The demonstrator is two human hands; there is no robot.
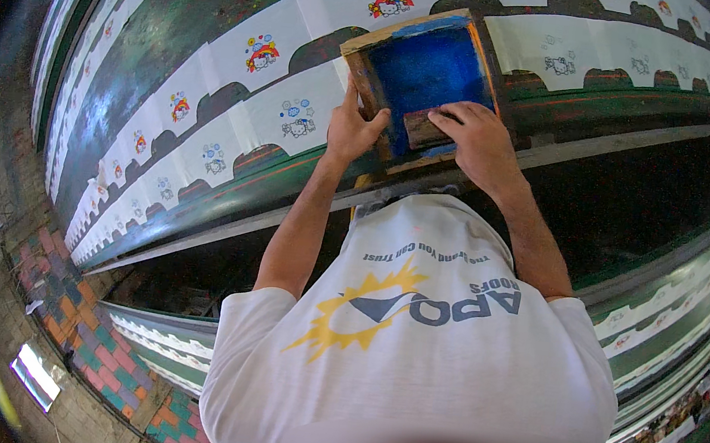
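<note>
A wooden-framed printing screen (409, 33) with blue ink over its mesh lies on a long green table. My left hand (353, 129) is closed on the frame's left side, thumb on top of the wood. My right hand (479, 145) grips a wooden squeegee (422, 131), which rests inside the screen at its near edge. White cut pieces (296, 118) run in a row to the left, bearing blue and dark line prints. Right of the frame, another white piece (559, 60) carries only a dark outline print. Whatever lies under the screen is hidden.
A farther row of white pieces (260, 56) shows multicoloured prints. The table's near edge (225, 223) runs right in front of me. Behind me stand more tables with white pieces (642, 329). Coloured paving (85, 323) covers the floor at the left.
</note>
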